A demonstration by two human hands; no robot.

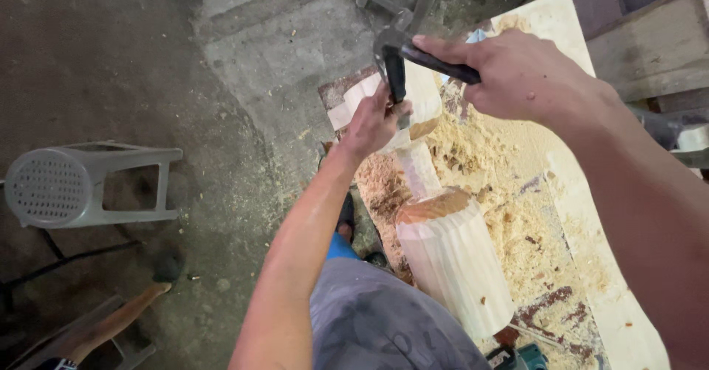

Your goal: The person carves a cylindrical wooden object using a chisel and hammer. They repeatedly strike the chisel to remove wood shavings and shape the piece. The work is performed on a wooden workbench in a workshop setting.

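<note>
Hammer [413, 56] gripped in right hand [517, 74], raised above chisel [402, 122] clasped by left hand [369, 126]; wood blank [450, 255] runs lengthwise toward body.

Pale flat wooden board [591, 266] serves as work surface, covered in loose sawdust and wood shavings [480, 156]. A pale carved wooden post with faceted sides [450, 255] lies on it. Board sits on grey concrete floor [148, 60].

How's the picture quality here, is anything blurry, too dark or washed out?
Head view: the right hand gripping the hammer and the right forearm are soft with close-range blur; the left hand on the carved wood piece is a bit sharper. The pale board is near washed out, the concrete floor is dim, and the plastic stool looks stretched at the frame edge.
</note>
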